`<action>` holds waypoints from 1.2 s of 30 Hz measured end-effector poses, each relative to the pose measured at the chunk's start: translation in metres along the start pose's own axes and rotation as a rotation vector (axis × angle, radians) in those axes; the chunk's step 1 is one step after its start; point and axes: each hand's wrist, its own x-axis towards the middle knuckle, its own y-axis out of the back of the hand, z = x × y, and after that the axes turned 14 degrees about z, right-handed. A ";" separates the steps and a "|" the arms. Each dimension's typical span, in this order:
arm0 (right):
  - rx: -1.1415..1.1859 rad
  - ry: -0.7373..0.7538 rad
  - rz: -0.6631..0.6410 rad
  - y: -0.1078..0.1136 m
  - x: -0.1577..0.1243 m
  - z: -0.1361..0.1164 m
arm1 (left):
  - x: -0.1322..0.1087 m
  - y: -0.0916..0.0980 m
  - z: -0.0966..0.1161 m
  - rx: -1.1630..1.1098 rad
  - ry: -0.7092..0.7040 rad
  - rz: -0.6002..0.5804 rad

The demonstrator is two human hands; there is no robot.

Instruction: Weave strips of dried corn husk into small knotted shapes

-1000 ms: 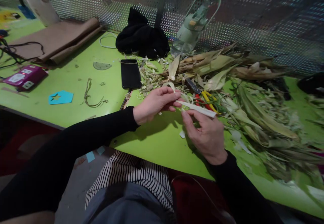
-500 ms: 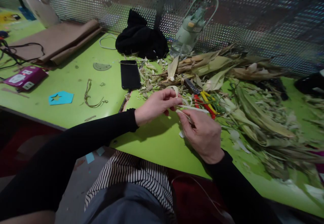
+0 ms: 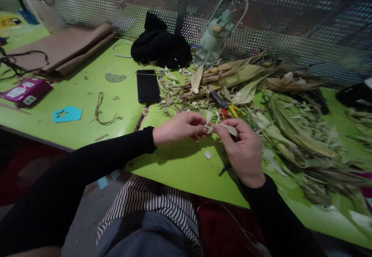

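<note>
Thumb and fingers of my left hand [image 3: 183, 128] pinch one part of a pale corn husk strip [image 3: 229, 129], where thin ends curl upward. My right hand [image 3: 243, 148] grips the same strip from the other side, thumb against index finger. The two hands are close together just above the green table [image 3: 174, 171]. Right behind them lie pliers [image 3: 225, 107] with red and yellow handles, partly hidden by my right hand. A small white scrap [image 3: 207, 154] rests on the table below the strip.
Dried corn husks [image 3: 247, 75] and shreds cover the back and right. A black phone [image 3: 148, 86], a green water bottle [image 3: 215, 36] and black cloth [image 3: 162, 43] stand or lie behind. Leftward are a blue star cut-out [image 3: 68, 114], a purple box [image 3: 27, 91] and brown folded sheet [image 3: 64, 47].
My right hand has shifted slightly right and its grip on the husk strip has changed. The strip is now bent between both hands. My left hand has moved slightly down.
</note>
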 end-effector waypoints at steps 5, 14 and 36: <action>-0.114 0.341 0.095 -0.001 0.003 0.008 | -0.003 -0.002 0.004 -0.016 0.050 0.001; 0.058 0.517 0.036 0.002 0.003 0.000 | -0.003 -0.004 0.006 -0.282 0.130 0.141; -0.022 0.760 -0.074 0.003 0.003 0.002 | -0.008 -0.006 0.008 -0.340 0.099 0.213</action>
